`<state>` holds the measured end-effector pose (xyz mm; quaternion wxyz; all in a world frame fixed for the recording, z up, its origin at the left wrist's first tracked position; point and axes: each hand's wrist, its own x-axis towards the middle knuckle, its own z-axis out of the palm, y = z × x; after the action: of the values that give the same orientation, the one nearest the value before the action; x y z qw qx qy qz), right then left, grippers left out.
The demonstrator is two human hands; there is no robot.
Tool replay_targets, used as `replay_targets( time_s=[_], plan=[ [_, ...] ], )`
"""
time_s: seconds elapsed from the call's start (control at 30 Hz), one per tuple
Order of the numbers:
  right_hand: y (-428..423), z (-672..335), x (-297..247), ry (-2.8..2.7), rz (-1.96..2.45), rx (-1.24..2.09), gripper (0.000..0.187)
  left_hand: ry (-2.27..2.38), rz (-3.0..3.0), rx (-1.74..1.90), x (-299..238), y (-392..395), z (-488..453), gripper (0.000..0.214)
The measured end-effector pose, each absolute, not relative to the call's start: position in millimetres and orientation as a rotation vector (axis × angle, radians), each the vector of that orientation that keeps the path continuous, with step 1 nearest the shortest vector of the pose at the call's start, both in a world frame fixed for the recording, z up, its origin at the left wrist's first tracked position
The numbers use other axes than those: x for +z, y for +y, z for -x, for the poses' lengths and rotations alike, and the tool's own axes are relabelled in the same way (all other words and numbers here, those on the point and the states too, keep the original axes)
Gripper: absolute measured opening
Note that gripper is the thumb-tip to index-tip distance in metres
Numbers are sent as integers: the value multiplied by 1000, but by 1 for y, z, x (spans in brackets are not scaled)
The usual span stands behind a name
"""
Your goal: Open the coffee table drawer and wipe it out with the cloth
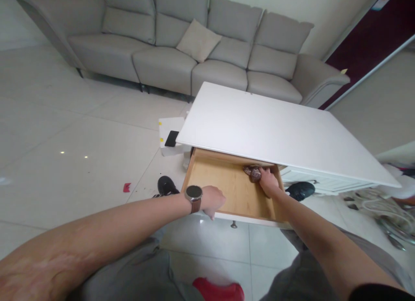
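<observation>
A wooden drawer (223,180) is pulled out from under the white table top. My left hand (213,200), with a watch (193,193) on its wrist, is closed over the drawer's front edge, thumb on the outer side. Inside, at the back right corner, my right hand (268,181) has its fingers closed on a shiny brown-and-white patterned packet (255,175). A second dark piece beside it may be part of the same bundle; I cannot tell. The fingertips are partly hidden. A small round knob (234,224) sits on the drawer front.
The white table (266,119) stands ahead, with a grey sofa (168,63) behind it. Left of it is a white box (168,125) bearing a black flat object (171,138). Cables (385,210) lie on the right. A red object (218,289) is between my legs.
</observation>
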<state>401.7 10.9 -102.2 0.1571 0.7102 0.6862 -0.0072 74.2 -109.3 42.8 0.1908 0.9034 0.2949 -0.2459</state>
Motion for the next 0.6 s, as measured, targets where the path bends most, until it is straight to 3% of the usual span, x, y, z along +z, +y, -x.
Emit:
replay_targets(
  time_s=[0.6],
  plan=[
    [-16, -354, -100, 2137, -1697, -250, 70, 885, -2535, -628, 43, -108, -75, 27]
  ],
)
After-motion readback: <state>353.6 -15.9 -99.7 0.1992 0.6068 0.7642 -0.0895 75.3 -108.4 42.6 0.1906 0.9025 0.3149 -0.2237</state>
